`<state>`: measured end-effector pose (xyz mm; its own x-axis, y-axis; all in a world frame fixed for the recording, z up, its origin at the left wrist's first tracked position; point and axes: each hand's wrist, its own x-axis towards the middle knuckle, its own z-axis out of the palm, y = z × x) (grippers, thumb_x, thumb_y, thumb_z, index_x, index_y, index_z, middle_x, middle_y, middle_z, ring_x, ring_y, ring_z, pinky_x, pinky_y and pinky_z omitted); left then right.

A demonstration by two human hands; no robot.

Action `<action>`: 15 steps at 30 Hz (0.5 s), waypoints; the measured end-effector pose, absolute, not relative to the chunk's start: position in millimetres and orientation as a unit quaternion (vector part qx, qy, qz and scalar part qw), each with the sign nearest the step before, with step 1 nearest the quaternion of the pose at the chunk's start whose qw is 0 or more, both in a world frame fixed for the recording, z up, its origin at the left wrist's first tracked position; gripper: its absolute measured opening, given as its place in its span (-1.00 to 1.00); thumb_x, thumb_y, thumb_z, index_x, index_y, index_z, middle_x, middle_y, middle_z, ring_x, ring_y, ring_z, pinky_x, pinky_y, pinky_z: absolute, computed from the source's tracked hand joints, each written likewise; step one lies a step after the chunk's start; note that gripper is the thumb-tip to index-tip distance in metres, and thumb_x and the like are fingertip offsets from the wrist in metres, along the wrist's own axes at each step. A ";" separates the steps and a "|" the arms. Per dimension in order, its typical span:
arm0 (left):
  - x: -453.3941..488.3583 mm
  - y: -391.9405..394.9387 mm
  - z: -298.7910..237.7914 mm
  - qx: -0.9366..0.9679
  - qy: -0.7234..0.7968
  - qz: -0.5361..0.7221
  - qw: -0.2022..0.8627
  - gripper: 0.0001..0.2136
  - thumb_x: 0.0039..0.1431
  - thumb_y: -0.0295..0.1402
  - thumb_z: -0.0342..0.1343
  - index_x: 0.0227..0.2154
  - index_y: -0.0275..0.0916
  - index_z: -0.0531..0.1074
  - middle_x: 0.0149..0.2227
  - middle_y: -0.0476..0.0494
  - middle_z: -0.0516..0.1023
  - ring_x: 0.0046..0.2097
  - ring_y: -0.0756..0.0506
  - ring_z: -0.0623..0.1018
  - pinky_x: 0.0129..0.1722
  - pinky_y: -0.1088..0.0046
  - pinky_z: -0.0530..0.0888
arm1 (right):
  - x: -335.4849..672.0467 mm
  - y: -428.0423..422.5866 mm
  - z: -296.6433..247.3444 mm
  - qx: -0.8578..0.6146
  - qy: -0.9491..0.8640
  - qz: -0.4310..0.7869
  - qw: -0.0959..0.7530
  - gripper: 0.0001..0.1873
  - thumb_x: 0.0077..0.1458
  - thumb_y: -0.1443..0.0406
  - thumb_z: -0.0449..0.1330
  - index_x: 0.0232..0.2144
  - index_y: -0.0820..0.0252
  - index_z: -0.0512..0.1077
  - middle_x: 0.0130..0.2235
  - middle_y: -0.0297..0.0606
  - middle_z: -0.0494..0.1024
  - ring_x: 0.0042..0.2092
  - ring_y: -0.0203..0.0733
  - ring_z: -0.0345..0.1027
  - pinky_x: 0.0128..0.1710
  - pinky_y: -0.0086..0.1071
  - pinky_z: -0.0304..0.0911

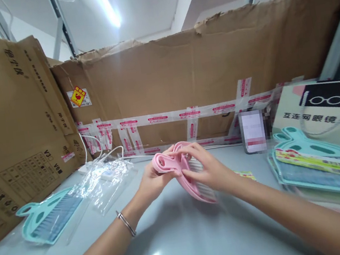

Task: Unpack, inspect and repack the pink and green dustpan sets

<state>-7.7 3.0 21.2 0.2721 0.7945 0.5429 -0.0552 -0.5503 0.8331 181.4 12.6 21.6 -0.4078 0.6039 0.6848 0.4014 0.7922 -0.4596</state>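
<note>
Above the middle of the table I hold a pink dustpan and brush set (186,181), tilted, its pale bristles facing right. Closed round the handle end is my left hand (156,180), with a metal bracelet on that wrist. My right hand (209,166) grips the set from the right, thumb and fingers on the brush near its bristles. Parts of the handle are hidden behind my fingers. To the left lies a turquoise dustpan and brush set (51,218) beside clear plastic bags (108,180).
More turquoise dustpan sets (321,165) with a yellow-green label lie stacked at the right, before a paper bag (330,100) with a glasses print. A phone (252,130) stands at the back. Cardboard boxes (150,79) wall the table's rear and left; white cables (122,149) run along the back.
</note>
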 end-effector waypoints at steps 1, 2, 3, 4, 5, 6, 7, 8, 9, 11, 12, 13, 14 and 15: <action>-7.5 1.0 23.1 0.704 0.266 0.541 0.375 -0.72 -0.09 -0.34 0.25 -0.25 -0.24 0.48 0.04 -0.25 0.40 0.13 -0.26 0.31 0.09 0.17 0.27 | 173.4 11.2 24.9 -0.290 -0.839 0.109 0.447 -0.71 -0.03 0.32 0.18 -0.18 0.04 0.37 -0.18 -0.23 0.32 -0.06 -0.12 0.23 -0.01 -0.19 0.16; -8.3 -0.5 24.8 0.710 0.273 0.542 0.358 -0.72 -0.09 -0.34 0.24 -0.24 -0.24 0.48 0.02 -0.24 0.42 0.13 -0.26 0.31 0.11 0.16 0.25 | 166.8 10.9 27.0 -0.288 -0.839 0.104 0.449 -0.71 -0.03 0.33 0.17 -0.19 0.06 0.36 -0.18 -0.22 0.31 -0.07 -0.12 0.24 -0.02 -0.20 0.18; -9.8 -1.6 26.4 0.715 0.283 0.542 0.340 -0.71 -0.09 -0.33 0.25 -0.24 -0.24 0.48 0.00 -0.23 0.44 0.13 -0.26 0.31 0.11 0.16 0.24 | 161.5 11.4 28.2 -0.288 -0.837 0.097 0.455 -0.71 -0.03 0.34 0.16 -0.18 0.07 0.35 -0.17 -0.21 0.31 -0.07 -0.12 0.25 -0.03 -0.20 0.19; -11.9 -2.1 27.7 0.719 0.293 0.539 0.326 -0.71 -0.10 -0.33 0.25 -0.25 -0.24 0.48 -0.02 -0.23 0.46 0.12 -0.26 0.32 0.12 0.16 0.23 | 157.5 12.2 28.9 -0.289 -0.835 0.090 0.459 -0.69 -0.04 0.34 0.17 -0.17 0.09 0.34 -0.14 -0.19 0.31 -0.07 -0.11 0.25 -0.04 -0.20 0.20; -14.5 -2.1 28.8 0.723 0.300 0.535 0.318 -0.71 -0.11 -0.32 0.25 -0.26 -0.24 0.48 -0.04 -0.23 0.48 0.12 -0.26 0.33 0.11 0.17 0.25 | 154.8 13.0 29.3 -0.289 -0.836 0.087 0.458 -0.66 -0.05 0.34 0.16 -0.14 0.10 0.32 -0.11 -0.17 0.32 -0.06 -0.11 0.26 -0.06 -0.21 0.21; -17.5 -1.7 29.8 0.728 0.303 0.529 0.314 -0.72 -0.09 -0.31 0.24 -0.26 -0.25 0.48 -0.05 -0.23 0.49 0.09 -0.26 0.36 0.08 0.17 0.28 | 153.3 13.6 30.0 -0.288 -0.840 0.088 0.452 -0.63 -0.04 0.35 0.16 -0.11 0.12 0.30 -0.08 -0.16 0.34 -0.07 -0.12 0.27 -0.08 -0.23 0.22; -20.9 -0.7 30.9 0.735 0.304 0.520 0.310 -0.73 -0.08 -0.31 0.23 -0.27 -0.26 0.48 -0.07 -0.23 0.50 0.06 -0.25 0.39 0.05 0.19 0.31 | 153.1 14.0 31.1 -0.288 -0.846 0.092 0.440 -0.61 -0.04 0.35 0.15 -0.10 0.12 0.29 -0.08 -0.17 0.37 -0.11 -0.13 0.29 -0.11 -0.25 0.24; -24.8 0.7 32.4 0.743 0.307 0.512 0.302 -0.75 -0.07 -0.31 0.22 -0.28 -0.26 0.48 -0.09 -0.24 0.50 0.03 -0.24 0.42 0.03 0.20 0.35 | 154.2 14.4 32.6 -0.292 -0.852 0.098 0.424 -0.62 -0.04 0.35 0.14 -0.10 0.12 0.30 -0.09 -0.19 0.40 -0.15 -0.16 0.32 -0.15 -0.28 0.25; -29.1 2.5 34.6 0.747 0.314 0.510 0.288 -0.76 -0.07 -0.31 0.22 -0.29 -0.26 0.47 -0.10 -0.24 0.51 0.01 -0.23 0.44 0.00 0.22 0.37 | 156.4 14.9 34.6 -0.300 -0.853 0.106 0.413 -0.65 -0.03 0.34 0.14 -0.11 0.12 0.32 -0.14 -0.22 0.45 -0.21 -0.18 0.34 -0.19 -0.30 0.26; -39.0 6.8 41.3 0.742 0.335 0.527 0.245 -0.76 -0.08 -0.30 0.23 -0.30 -0.26 0.46 -0.10 -0.24 0.50 0.00 -0.23 0.44 -0.01 0.23 0.38 | 164.0 17.1 38.5 -0.327 -0.838 0.122 0.419 -0.67 -0.01 0.33 0.12 -0.12 0.11 0.34 -0.24 -0.29 0.50 -0.29 -0.22 0.36 -0.26 -0.34 0.27; -44.3 8.9 45.3 0.731 0.347 0.544 0.219 -0.74 -0.08 -0.29 0.23 -0.30 -0.26 0.45 -0.10 -0.24 0.49 0.01 -0.22 0.42 -0.02 0.24 0.39 | 168.6 18.8 39.9 -0.339 -0.828 0.126 0.428 -0.66 0.00 0.33 0.11 -0.10 0.10 0.33 -0.28 -0.31 0.51 -0.31 -0.23 0.36 -0.29 -0.35 0.27; -49.6 10.6 48.9 0.723 0.360 0.558 0.193 -0.72 -0.07 -0.26 0.22 -0.28 -0.26 0.44 -0.08 -0.23 0.48 0.01 -0.21 0.42 -0.03 0.26 0.40 | 172.9 20.8 40.3 -0.343 -0.824 0.124 0.433 -0.65 0.01 0.33 0.10 -0.09 0.10 0.33 -0.30 -0.32 0.52 -0.33 -0.25 0.36 -0.31 -0.37 0.27; -54.8 11.5 51.6 0.719 0.375 0.562 0.162 -0.71 -0.07 -0.24 0.21 -0.26 -0.26 0.43 -0.08 -0.22 0.46 0.00 -0.19 0.43 -0.07 0.29 0.43 | 176.5 23.0 39.7 -0.335 -0.832 0.112 0.427 -0.66 0.03 0.34 0.07 -0.09 0.11 0.33 -0.31 -0.32 0.52 -0.34 -0.25 0.36 -0.32 -0.38 0.26; -59.8 11.5 52.6 0.723 0.391 0.557 0.124 -0.69 -0.07 -0.23 0.21 -0.25 -0.25 0.43 -0.09 -0.21 0.45 -0.03 -0.17 0.44 -0.13 0.33 0.46 | 178.9 25.1 37.9 -0.315 -0.852 0.087 0.409 -0.69 0.06 0.36 0.05 -0.10 0.12 0.34 -0.31 -0.30 0.52 -0.34 -0.26 0.35 -0.33 -0.39 0.26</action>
